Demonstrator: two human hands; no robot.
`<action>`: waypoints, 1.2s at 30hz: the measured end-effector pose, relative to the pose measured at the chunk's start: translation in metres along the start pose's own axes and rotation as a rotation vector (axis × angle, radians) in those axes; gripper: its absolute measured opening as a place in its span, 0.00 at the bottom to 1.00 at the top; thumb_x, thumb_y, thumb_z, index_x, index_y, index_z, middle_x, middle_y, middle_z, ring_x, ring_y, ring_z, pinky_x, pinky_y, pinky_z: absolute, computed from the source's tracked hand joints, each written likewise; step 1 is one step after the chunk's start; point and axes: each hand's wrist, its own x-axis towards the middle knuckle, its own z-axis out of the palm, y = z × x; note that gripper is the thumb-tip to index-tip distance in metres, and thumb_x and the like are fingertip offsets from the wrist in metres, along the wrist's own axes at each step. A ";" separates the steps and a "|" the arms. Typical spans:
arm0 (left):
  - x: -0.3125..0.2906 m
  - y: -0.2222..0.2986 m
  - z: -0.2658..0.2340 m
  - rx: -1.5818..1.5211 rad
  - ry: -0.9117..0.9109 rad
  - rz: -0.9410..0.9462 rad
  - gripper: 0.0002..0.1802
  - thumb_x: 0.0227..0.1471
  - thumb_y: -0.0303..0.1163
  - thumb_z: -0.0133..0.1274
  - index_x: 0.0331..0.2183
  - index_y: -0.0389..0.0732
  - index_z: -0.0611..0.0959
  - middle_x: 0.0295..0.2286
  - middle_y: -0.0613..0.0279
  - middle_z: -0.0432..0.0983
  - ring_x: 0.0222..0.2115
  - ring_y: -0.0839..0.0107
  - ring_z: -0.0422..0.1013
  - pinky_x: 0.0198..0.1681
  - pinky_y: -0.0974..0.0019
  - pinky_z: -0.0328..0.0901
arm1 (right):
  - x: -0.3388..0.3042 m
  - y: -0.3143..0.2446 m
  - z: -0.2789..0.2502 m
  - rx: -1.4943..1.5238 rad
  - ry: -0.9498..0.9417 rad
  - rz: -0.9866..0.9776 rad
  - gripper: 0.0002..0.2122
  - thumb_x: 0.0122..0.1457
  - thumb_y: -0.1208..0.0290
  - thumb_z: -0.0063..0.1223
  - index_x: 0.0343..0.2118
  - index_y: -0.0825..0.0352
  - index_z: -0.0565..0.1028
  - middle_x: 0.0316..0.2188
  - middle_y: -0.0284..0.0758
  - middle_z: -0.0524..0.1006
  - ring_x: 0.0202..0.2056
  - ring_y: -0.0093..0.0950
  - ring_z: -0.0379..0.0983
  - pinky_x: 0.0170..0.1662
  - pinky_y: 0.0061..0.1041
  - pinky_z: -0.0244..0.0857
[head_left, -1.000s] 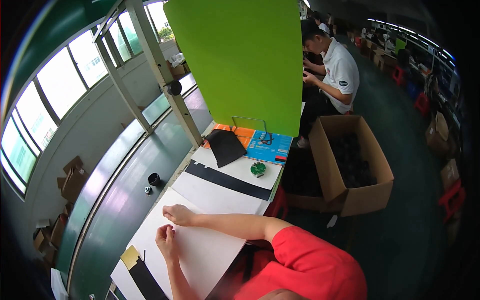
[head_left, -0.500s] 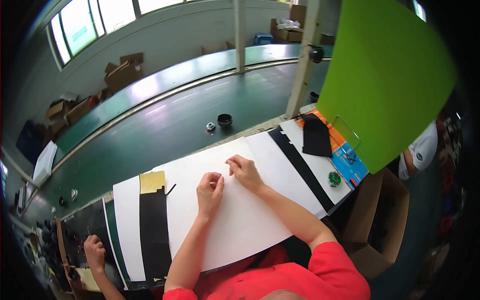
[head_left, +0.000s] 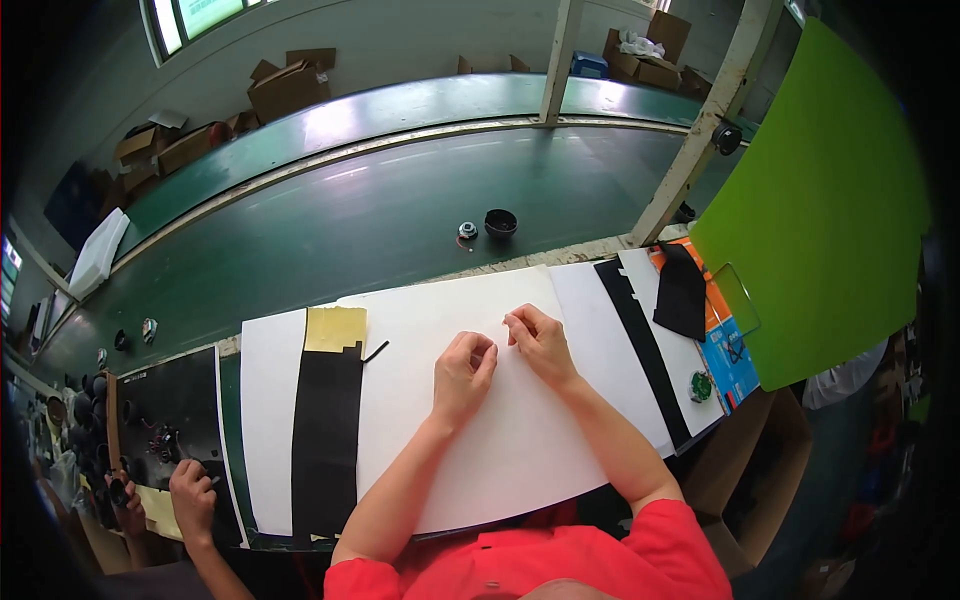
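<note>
- Left hand (head_left: 465,376): over the white sheet (head_left: 508,450), fingers curled, thumb and index close together, pointing away from the body and toward the right hand.
- Right hand (head_left: 540,345): just beside it, slightly farther out, fingers bent, fingertips aimed left at the left hand. Narrow gap between the hands.
- Grip: can't tell if either pinch is fully closed or has something tiny in it; fingertips too small in this view.
- White sheet: flat, directly below both hands, between the two wide black strips. Side edges run away from the body; right edge leans left at the far end.
- Short black stick (head_left: 375,351): on the sheet's left part, left of the left hand, apart from it. Long axis diagonal, far end pointing right.
- Left black strip (head_left: 327,440): long axis runs nearly straight away from the body; yellow piece (head_left: 337,329) at its far end.
- Right black strip (head_left: 645,358): long axis slants, far end leaning left.
- Green round part (head_left: 700,387): right of that strip, near a black flat piece (head_left: 681,292).
- Co-worker's hand (head_left: 192,498): far left, over a black mat (head_left: 190,395).
</note>
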 end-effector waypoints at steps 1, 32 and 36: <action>0.000 -0.001 0.000 0.000 -0.002 0.002 0.05 0.57 0.24 0.57 0.33 0.32 0.81 0.30 0.59 0.78 0.27 0.72 0.76 0.33 0.70 0.71 | 0.000 0.000 -0.001 0.000 0.002 -0.001 0.09 0.68 0.70 0.52 0.34 0.71 0.76 0.19 0.34 0.76 0.22 0.19 0.72 0.29 0.21 0.66; 0.007 -0.013 0.004 0.055 -0.022 0.046 0.09 0.62 0.29 0.55 0.35 0.33 0.83 0.27 0.66 0.79 0.27 0.80 0.71 0.33 0.73 0.67 | -0.047 -0.093 -0.065 0.151 -0.263 -0.030 0.12 0.70 0.65 0.47 0.37 0.69 0.77 0.28 0.29 0.78 0.28 0.16 0.73 0.31 0.17 0.68; 0.007 -0.008 0.008 0.115 -0.033 0.051 0.08 0.62 0.29 0.54 0.37 0.34 0.84 0.31 0.63 0.81 0.31 0.75 0.75 0.39 0.71 0.69 | -0.159 -0.126 -0.126 0.332 -0.703 0.152 0.12 0.71 0.69 0.43 0.35 0.70 0.77 0.30 0.31 0.80 0.31 0.19 0.76 0.30 0.19 0.69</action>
